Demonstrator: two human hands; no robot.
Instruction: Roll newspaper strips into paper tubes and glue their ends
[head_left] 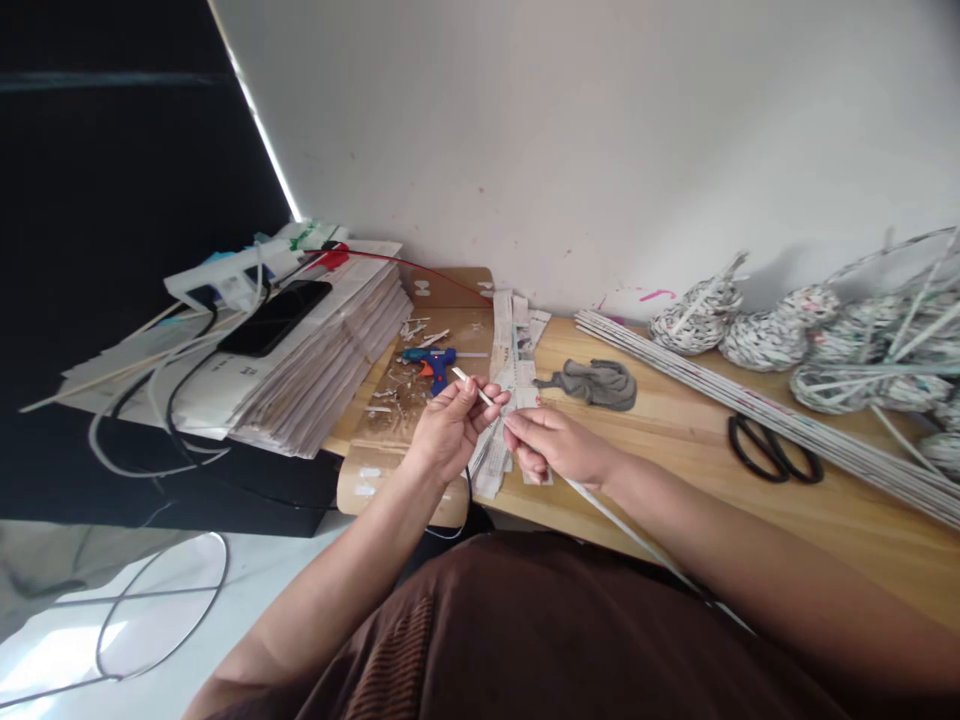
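Between both hands runs a thin white rolled-paper tube [626, 528], its long end trailing down to the right under my right forearm. My left hand [454, 425] pinches the tube near its upper tip, which pokes out past the thumb. Fingers closed, my right hand [551, 445] grips the same tube a little lower down. Beneath the hands lie flat printed paper strips [514, 350]. Just beyond the left hand, a blue glue gun [435, 362] with an orange trigger rests on brown cardboard [469, 325] among paper scraps.
A tall stack of paper [307, 385] at left bears a black phone [276, 317] and cables. To the right are a grey cloth [596, 384], black-handled scissors [772, 450], a bundle of paper tubes [750, 400] and several woven paper pieces [765, 340] along the wall.
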